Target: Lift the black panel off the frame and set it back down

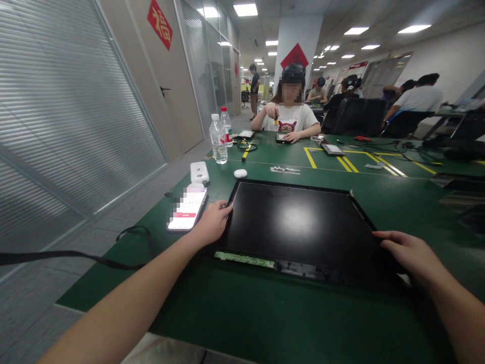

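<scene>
A black flat display panel (pixel 303 222) lies face up in front of me, a bright reflection on its glossy surface. Along its near edge runs a green circuit strip (pixel 244 259), with a dark strip beside it. My left hand (pixel 212 222) grips the panel's left edge, fingertips at the frame. At the opposite edge my right hand (pixel 409 253) holds on, thumb and fingers around the side; its lower fingers are partly hidden. Just left of my left hand rests a phone (pixel 187 208) with a lit screen.
The green table (pixel 257 308) carries a white power bank (pixel 199 172), a small white case (pixel 240 174) and two water bottles (pixel 219 141). A black strap (pixel 76 257) crosses the left edge. Opposite sits a person (pixel 295 108) handling a small device. Cables and red pliers (pixel 362 138) lie farther right.
</scene>
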Tool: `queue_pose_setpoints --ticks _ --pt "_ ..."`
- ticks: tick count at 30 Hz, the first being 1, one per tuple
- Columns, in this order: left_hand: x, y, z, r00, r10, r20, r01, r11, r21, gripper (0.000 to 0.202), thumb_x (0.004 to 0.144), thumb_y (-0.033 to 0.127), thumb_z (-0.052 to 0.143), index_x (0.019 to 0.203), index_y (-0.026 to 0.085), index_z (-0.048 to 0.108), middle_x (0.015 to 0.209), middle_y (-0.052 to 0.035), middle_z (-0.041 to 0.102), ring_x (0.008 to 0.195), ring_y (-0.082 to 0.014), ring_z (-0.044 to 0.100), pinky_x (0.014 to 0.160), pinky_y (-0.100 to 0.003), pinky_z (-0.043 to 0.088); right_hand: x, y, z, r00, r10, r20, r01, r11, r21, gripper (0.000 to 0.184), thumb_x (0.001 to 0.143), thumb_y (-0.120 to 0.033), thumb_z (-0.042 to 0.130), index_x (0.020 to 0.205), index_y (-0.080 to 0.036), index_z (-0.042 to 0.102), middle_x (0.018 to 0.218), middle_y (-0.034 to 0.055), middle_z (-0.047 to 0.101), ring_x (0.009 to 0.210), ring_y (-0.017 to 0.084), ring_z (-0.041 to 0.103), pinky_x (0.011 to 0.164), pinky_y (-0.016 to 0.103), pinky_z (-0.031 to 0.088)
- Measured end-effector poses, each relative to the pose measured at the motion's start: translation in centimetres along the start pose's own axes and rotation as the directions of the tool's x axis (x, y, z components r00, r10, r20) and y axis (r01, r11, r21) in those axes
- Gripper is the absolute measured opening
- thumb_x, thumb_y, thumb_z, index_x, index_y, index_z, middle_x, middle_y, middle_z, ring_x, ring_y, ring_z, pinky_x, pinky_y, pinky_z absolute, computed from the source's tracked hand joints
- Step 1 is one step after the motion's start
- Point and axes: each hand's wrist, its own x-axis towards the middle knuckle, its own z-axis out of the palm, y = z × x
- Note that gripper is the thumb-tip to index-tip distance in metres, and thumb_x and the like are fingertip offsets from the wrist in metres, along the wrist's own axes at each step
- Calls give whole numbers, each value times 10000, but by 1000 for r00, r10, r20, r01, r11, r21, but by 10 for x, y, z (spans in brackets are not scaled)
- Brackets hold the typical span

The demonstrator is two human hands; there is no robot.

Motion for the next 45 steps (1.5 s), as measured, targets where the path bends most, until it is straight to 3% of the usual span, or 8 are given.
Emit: queue_pose_setpoints --ticks 13,18,28,33,36,39,42,45 --pt "-3 -5 5 996 -51 -73 55 997 62 542 986 226 511 1499 89 622 1544 -251 586 1447 -405 567 1240 -577 442 6 2 -3 989 -109 -101 106 994 -35 411 615 -375 641 960 -221 801 825 62 762 745 247 684 652 353 494" --pt "-4 -7 0 996 -89 15 87 992 97 509 973 303 552 1380 40 707 1635 -312 486 1482 -464 535 1272 -607 381 13 8 -5 996 -69 -53 64 994 -87 462 664 -397 640 1052 -212 810 894 86 788 764 259 701 642 357 501" --pt "-3 -17 0 999 -50 -14 49 999 -15 430 927 284 553 1231 113 805 1609 -256 546 1418 -444 604 1256 -616 407 16 10 -5 995 -95 -21 90 981 -173 435 734 -379 642 1064 -189 851 959 118 821 838 274 742 766 368 559" --pt "-5 -7 -6 988 -146 -59 127 960 -248 397 891 306 599 1173 174 845 1598 -174 603 1498 -405 544 1288 -562 378 10 6 -3 994 -97 -54 83 973 -215 438 764 -370 622 1090 -177 843 1019 119 820 931 272 740 848 362 544" --pt "-9 9 -13 959 -282 -40 221 826 -519 399 879 316 649 1207 214 853 1498 -114 711 1449 -381 602 1262 -523 425 9 4 -3 997 -70 -45 58 971 -231 455 767 -375 623 1113 -168 833 1040 127 817 938 276 737 840 363 542" --pt "-14 32 -22 883 -455 118 369 517 -772 452 890 275 698 1324 237 817 1285 -84 825 1132 -325 787 1026 -449 621 13 7 -4 994 -96 -57 80 966 -245 420 756 -378 625 1064 -182 832 1014 126 818 933 282 740 830 368 546" --pt "-18 55 -31 767 -601 226 454 258 -853 482 880 135 714 1344 224 807 1055 -70 867 817 -238 815 716 -314 659 19 14 -5 987 -145 -74 123 960 -251 371 731 -397 633 986 -212 828 961 115 820 896 289 745 804 381 554" --pt "-18 69 -36 717 -636 285 447 107 -888 506 896 57 692 1374 194 783 869 -51 853 648 -186 776 564 -242 608 25 19 -5 984 -153 -92 125 959 -254 354 706 -420 638 943 -232 821 925 105 822 861 296 747 780 396 561"
